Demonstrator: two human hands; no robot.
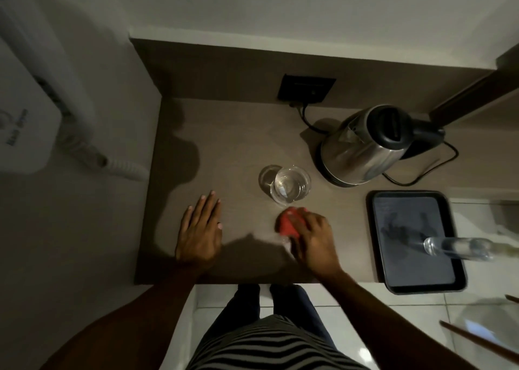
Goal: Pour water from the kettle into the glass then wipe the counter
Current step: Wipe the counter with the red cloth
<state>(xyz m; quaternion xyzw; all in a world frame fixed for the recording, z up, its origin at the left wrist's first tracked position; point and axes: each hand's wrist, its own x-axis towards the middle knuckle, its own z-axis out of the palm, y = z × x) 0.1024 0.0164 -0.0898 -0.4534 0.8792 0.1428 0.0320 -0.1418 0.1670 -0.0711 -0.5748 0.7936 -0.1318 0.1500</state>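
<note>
Pressed flat under the right hand (pixel 314 236), a soft red cloth (pixel 289 223) is bunched on the bench (pixel 238 145); the left hand (pixel 200 229) is spread empty.

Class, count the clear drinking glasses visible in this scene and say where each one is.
2. One glass stands on the counter beside the kettle; a second glass stands on the black tray at right, blurred.
</note>
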